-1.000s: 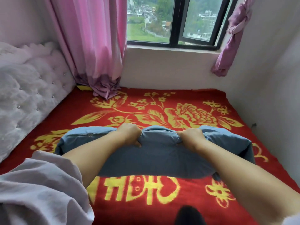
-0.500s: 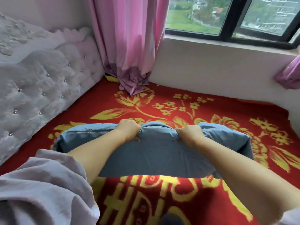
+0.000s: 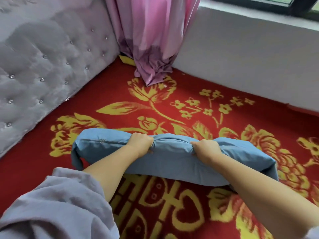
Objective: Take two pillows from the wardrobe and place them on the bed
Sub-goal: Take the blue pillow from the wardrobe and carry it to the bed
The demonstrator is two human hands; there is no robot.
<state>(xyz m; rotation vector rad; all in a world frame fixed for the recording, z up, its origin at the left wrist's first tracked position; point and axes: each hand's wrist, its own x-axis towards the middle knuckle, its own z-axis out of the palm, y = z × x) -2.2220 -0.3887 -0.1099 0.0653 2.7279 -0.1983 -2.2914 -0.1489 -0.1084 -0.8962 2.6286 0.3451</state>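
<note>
Both hands, left hand point(image 3: 140, 143) and right hand point(image 3: 206, 149), grip bunched on the blue pillow point(image 3: 172, 161), low over the bed point(image 3: 120, 94) near the headboard point(image 3: 43, 66). I'd slide it against the headboard, then let go.

Soft even daylight, no glare
Light from window point(image 3: 259, 4) at 1 o'clock; faint shadow under pillow point(image 3: 172, 159); wide-angle bending at edges, sleeve point(image 3: 51, 207) at 7 o'clock slightly blurred.

A pink curtain point(image 3: 151, 31) hangs bunched in the corner beside a grey tufted headboard point(image 3: 43, 66); a dark window frame point(image 3: 259, 4) tops the white sill point(image 3: 250, 49).
</note>
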